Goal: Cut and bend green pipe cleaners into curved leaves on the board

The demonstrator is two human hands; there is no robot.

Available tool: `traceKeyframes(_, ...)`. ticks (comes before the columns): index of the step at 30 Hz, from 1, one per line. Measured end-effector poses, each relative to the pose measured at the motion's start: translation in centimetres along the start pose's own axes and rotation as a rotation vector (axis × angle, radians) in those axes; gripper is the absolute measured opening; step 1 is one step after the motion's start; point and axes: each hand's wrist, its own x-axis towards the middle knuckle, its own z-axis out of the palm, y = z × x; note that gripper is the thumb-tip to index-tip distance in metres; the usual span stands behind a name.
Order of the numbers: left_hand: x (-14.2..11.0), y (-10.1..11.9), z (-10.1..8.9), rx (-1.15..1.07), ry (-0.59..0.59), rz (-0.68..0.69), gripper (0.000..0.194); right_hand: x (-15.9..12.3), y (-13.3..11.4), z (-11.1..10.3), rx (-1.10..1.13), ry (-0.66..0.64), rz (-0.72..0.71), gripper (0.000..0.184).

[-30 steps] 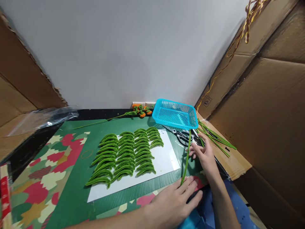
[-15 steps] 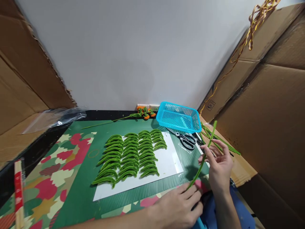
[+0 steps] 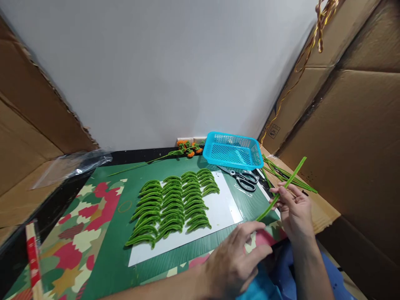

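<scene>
My right hand [image 3: 295,206] pinches a green fuzzy pipe cleaner [image 3: 294,173] around its middle, and its upper end points up to the right. Just off the lower end of that stem, my left hand [image 3: 239,254] is held with thumb and index finger apart and nothing visible between them. To the left, several bent green pipe-cleaner leaves [image 3: 171,208] lie in four columns on a white sheet [image 3: 223,212]. Black-handled scissors [image 3: 245,181] rest beyond the sheet, nearer to my right hand.
A blue plastic basket [image 3: 233,156] stands against the wall, beside an orange flower stem [image 3: 187,148]. Loose green pipe cleaners [image 3: 286,173] lie on cardboard at right. A clear plastic bag [image 3: 71,164] and a red-wrapped stick bundle [image 3: 33,258] are at left. Cardboard walls [image 3: 359,137] flank the table.
My left hand has let go of the pipe cleaner's lower end and opened. My right hand has moved slightly right with the pipe cleaner, which now leans further over. The view has shifted a little.
</scene>
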Motion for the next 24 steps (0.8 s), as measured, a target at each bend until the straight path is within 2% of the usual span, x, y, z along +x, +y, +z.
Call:
traceKeyframes(3,-0.2,0.0,0.0,-0.07,0.048,-0.137,0.058,0.0,0.0,0.0,0.022,-0.015,0.008,0.037)
traceKeyframes(6,0.3,0.0,-0.2,-0.148,0.075,-0.222,0.052,-0.1,0.0,0.0,0.034,-0.024,-0.016,0.035)
traceKeyframes(8,0.7,0.1,-0.4,-0.205,0.061,-0.229,0.046,-0.2,0.1,0.1,0.038,-0.041,-0.039,0.033)
traceKeyframes(13,1.3,0.4,-0.8,-0.236,-0.034,-0.149,0.035,-0.4,0.3,0.5,-0.025,-0.05,-0.088,0.032)
traceKeyframes(15,1.4,0.4,-0.8,-0.27,-0.052,-0.18,0.032,-0.5,0.5,0.7,-0.051,-0.056,-0.084,0.033)
traceKeyframes(18,1.4,0.3,-0.9,-0.376,-0.041,-0.296,0.023,-0.8,0.6,1.2,-0.045,-0.084,-0.062,0.033)
traceKeyframes(21,1.6,0.1,-1.0,-0.55,-0.041,-0.481,0.015,-1.1,0.5,1.7,-0.026,-0.111,-0.029,0.035)
traceKeyframes(24,1.7,0.1,-0.7,-0.796,0.001,-0.673,0.022,-1.3,0.1,2.1,-0.058,-0.126,-0.02,0.037)
